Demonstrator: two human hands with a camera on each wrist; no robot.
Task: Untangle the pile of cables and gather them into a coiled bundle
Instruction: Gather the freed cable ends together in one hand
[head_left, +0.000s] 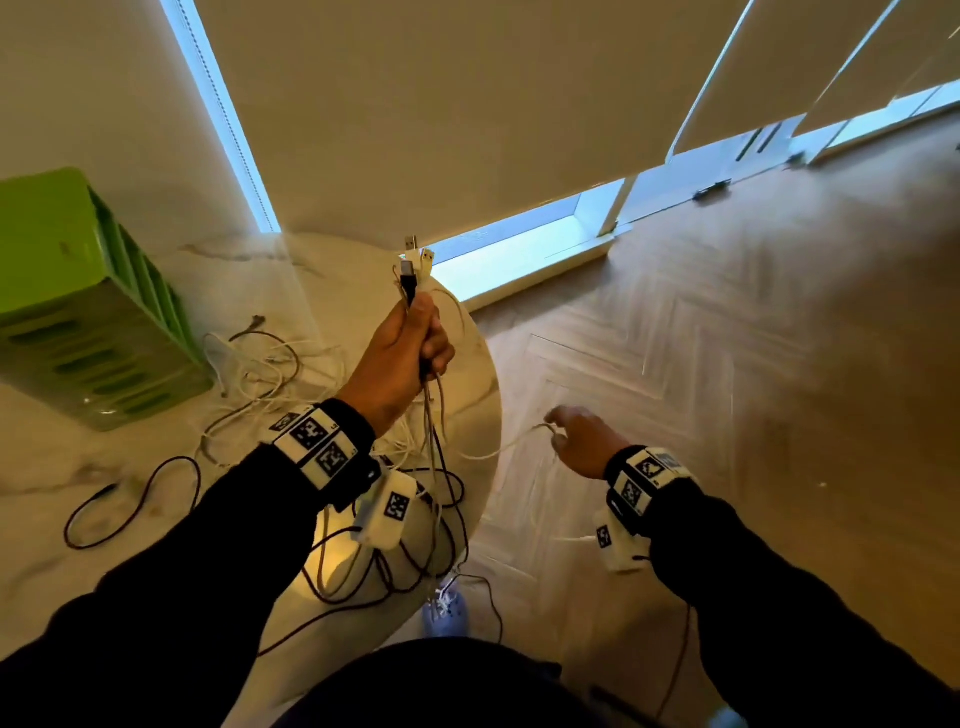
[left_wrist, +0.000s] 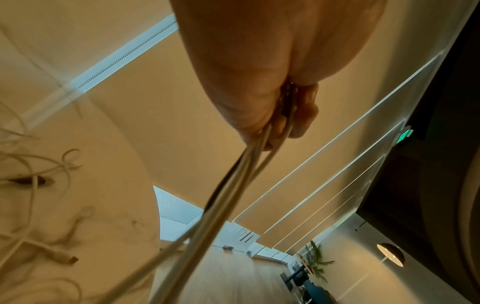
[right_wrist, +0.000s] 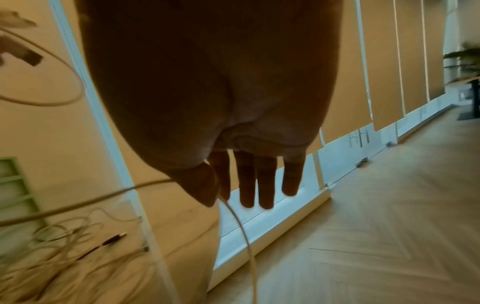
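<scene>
My left hand (head_left: 410, 343) is raised over the round marble table (head_left: 62, 467) and grips a bunch of white and black cables (head_left: 434, 415) just below their USB plugs (head_left: 415, 262), which stick up above the fist. In the left wrist view the strands (left_wrist: 233, 195) hang down from the curled fingers (left_wrist: 298, 115). My right hand (head_left: 579, 436) is out past the table's right edge, above the floor. Its thumb and forefinger pinch a single white cable (head_left: 506, 446), and the other fingers (right_wrist: 265, 181) are straight. That cable (right_wrist: 244, 230) drops below the hand. More tangled cables (head_left: 265, 374) lie on the table.
A green slatted box (head_left: 78, 301) stands at the table's back left. Dark cable loops (head_left: 130, 499) lie near the front edge, and some hang over it (head_left: 405, 566). A wooden herringbone floor (head_left: 727, 364) lies to the right, with roller blinds (head_left: 441, 104) behind. A shoe (head_left: 447, 616) shows below.
</scene>
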